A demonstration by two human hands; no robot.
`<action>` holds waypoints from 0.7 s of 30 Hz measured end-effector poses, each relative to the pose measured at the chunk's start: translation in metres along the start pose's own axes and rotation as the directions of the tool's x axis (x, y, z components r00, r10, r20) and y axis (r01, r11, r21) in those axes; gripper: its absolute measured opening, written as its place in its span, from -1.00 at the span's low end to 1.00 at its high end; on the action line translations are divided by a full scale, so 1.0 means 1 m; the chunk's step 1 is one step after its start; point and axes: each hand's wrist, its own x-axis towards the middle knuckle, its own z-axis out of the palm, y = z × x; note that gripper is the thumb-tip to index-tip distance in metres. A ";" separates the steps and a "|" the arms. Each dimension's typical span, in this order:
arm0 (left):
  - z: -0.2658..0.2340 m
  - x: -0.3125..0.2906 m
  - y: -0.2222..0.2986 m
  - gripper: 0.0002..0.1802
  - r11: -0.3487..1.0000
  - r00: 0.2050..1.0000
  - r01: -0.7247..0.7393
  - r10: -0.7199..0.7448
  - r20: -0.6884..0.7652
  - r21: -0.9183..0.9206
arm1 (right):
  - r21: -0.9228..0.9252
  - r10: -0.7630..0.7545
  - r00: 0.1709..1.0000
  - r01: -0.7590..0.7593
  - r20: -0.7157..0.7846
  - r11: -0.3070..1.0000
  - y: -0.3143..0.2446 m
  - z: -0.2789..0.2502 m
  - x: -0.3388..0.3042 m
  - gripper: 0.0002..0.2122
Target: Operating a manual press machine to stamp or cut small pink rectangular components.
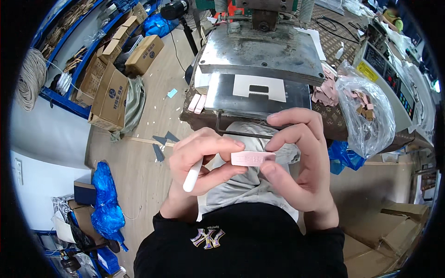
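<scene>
Above my lap, a small pink rectangular tag [245, 159] with faint pressed marks is held level between both hands. My left hand [197, 155] pinches its left end between thumb and forefinger. A white pen-like stick [193, 176] is also tucked in that hand, its rounded end pointing down. My right hand [301, 162] grips the tag's right end, thumb in front and forefinger at the upper edge. Just beyond is a press with a thick metal upper plate [259, 55]; on its lower plate [222, 95] lies a pale card [278, 88] with a dark cut-out.
A bent black rod [241, 135] juts from the press front. Pink strips [197, 104] lie left of it. Pink scraps [327, 90] and a clear plastic bag [366, 106] sit at right, near a control box [387, 69]. Cardboard boxes [109, 97] stand at left.
</scene>
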 end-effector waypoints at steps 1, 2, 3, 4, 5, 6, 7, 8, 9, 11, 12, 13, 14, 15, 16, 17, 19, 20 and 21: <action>0.001 -0.001 0.001 -0.53 1.000 1.000 0.025 -0.025 0.009 0.017 | 0.000 0.002 1.000 -0.002 0.000 1.000 0.002 0.001 0.001 -0.84; 0.001 -0.001 0.001 -0.54 0.998 0.999 0.049 -0.050 0.018 0.035 | -0.010 -0.017 1.000 0.017 0.006 1.000 0.004 0.001 0.002 -0.86; 0.002 -0.002 0.001 -0.55 0.996 0.997 0.073 -0.074 0.025 0.053 | -0.020 -0.036 0.999 0.036 0.013 0.999 0.006 0.002 0.003 -0.88; 0.002 -0.002 0.001 -0.55 0.996 0.997 0.073 -0.075 0.025 0.052 | -0.033 -0.054 0.998 0.055 0.022 0.998 0.008 0.003 0.003 -0.90; 0.002 -0.002 0.001 -0.55 0.995 0.997 0.077 -0.078 0.024 0.059 | -0.031 -0.054 0.998 0.055 0.021 0.998 0.008 0.002 0.003 -0.90; 0.002 -0.002 0.001 -0.55 0.995 0.996 0.079 -0.081 0.023 0.067 | -0.037 -0.048 0.999 0.049 0.025 0.998 0.009 0.001 0.003 -0.92; 0.002 -0.002 0.000 -0.56 0.993 0.996 0.081 -0.083 0.025 0.084 | -0.044 -0.043 0.999 0.044 0.029 0.998 0.009 0.000 0.003 -0.94; 0.002 -0.002 0.000 -0.56 0.994 0.996 0.082 -0.084 0.024 0.072 | -0.038 -0.039 0.999 0.040 0.028 0.998 0.009 0.000 0.002 -0.95; 0.002 -0.002 0.000 -0.55 0.994 0.995 0.092 -0.094 0.024 0.066 | -0.052 -0.035 0.999 0.036 0.032 0.998 0.008 -0.001 0.002 -0.95; 0.002 -0.002 -0.001 -0.54 0.992 0.993 0.111 -0.112 0.024 0.053 | 0.009 0.010 1.000 -0.010 0.016 1.000 0.007 -0.002 0.001 -0.98; 0.002 -0.002 -0.001 -0.54 0.993 0.993 0.110 -0.111 0.026 0.050 | 0.042 0.024 1.000 -0.024 0.007 0.999 0.006 -0.003 0.001 -0.97; 0.003 -0.002 -0.002 -0.54 0.993 0.994 0.107 -0.108 0.030 0.048 | 0.038 0.032 0.999 -0.033 0.008 0.999 0.005 -0.002 0.001 -0.97; 0.003 -0.002 -0.002 -0.55 0.993 0.994 0.105 -0.106 0.035 0.046 | 0.051 0.046 0.999 -0.046 0.004 0.998 0.004 -0.002 0.000 -0.97; 0.003 -0.002 -0.001 -0.55 0.994 0.994 0.099 -0.101 0.039 0.045 | 0.064 0.059 0.998 -0.058 0.001 0.996 0.004 -0.001 0.000 -0.96; 0.004 -0.001 -0.001 -0.55 0.994 0.994 0.101 -0.103 0.038 0.044 | 0.078 0.071 0.997 -0.071 -0.002 0.994 0.004 -0.001 0.000 -0.96; 0.004 -0.001 -0.001 -0.55 0.993 0.993 0.102 -0.104 0.046 0.057 | 0.076 0.072 0.997 -0.071 -0.003 0.995 0.004 -0.001 -0.001 -0.96; 0.005 -0.001 -0.001 -0.56 0.992 0.992 0.102 -0.107 0.062 0.081 | -0.025 0.061 0.998 -0.060 0.032 0.998 0.007 -0.001 0.000 -0.91; 0.006 0.000 -0.001 -0.56 0.992 0.992 0.100 -0.106 0.065 0.079 | -0.076 0.058 0.997 -0.054 0.048 0.996 0.008 -0.001 0.000 -0.89; 0.006 0.000 -0.002 -0.56 0.991 0.993 0.098 -0.104 0.063 0.086 | -0.079 0.059 0.997 -0.055 0.044 0.995 0.010 -0.002 0.000 -0.89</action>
